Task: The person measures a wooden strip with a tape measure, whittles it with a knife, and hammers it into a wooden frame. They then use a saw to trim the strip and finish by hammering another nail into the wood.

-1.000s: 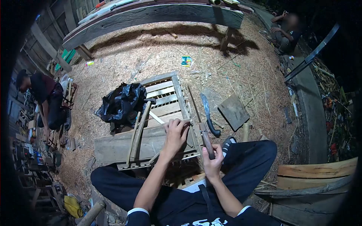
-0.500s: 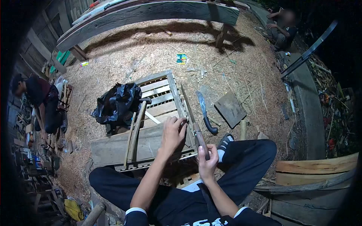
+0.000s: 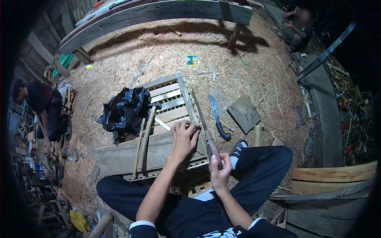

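Note:
My right hand (image 3: pixel 220 168) is wrapped round the wooden handle of a long thin tool (image 3: pixel 212 146), whose dark blade runs up along the right edge of a slatted wooden panel (image 3: pixel 170 108). My left hand (image 3: pixel 185 137) is above the panel, its fingers bent and drawn together near the blade; whatever they pinch is too small to make out. A black plastic bag (image 3: pixel 126 109) lies on the panel's left side. Beside it, a hammer-like tool and narrow wood strips (image 3: pixel 145 139) rest on a wide board (image 3: pixel 115 159). Right of the panel lies a knife with a black handle (image 3: pixel 219 123).
A square wooden block (image 3: pixel 244 114) lies right of the knife. A long bench (image 3: pixel 158 18) crosses the top. One person (image 3: pixel 47 107) bends down at the left; another person (image 3: pixel 297 29) sits at the upper right. Planks (image 3: pixel 333 190) stand at the lower right.
The view has shifted slightly. Both hands keep nearly the same places, the right one still on the handle.

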The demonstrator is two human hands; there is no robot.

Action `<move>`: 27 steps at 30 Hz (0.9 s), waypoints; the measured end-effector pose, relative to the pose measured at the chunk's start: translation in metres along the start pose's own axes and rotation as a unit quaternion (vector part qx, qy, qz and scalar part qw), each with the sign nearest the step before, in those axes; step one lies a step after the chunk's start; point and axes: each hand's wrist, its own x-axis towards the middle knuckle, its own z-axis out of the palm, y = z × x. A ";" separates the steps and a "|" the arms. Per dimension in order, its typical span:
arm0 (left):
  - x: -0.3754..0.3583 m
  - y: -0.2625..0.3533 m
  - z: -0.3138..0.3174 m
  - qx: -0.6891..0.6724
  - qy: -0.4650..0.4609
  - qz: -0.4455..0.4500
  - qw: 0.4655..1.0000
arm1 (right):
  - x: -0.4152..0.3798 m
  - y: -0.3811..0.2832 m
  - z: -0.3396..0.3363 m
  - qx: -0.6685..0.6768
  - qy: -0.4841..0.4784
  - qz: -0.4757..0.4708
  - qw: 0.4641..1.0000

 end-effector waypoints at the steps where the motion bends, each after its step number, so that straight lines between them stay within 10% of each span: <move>1: 0.000 0.000 0.000 -0.001 0.004 -0.005 1.000 | 0.000 0.001 0.001 0.001 0.002 -0.006 1.000; 20: 0.001 -0.005 0.004 -0.017 -0.005 0.014 1.000 | -0.008 -0.009 0.016 -0.042 0.028 -0.044 0.998; 27: 0.001 0.000 0.001 -0.019 0.004 0.001 1.000 | -0.008 -0.023 0.008 -0.110 -0.104 0.012 0.988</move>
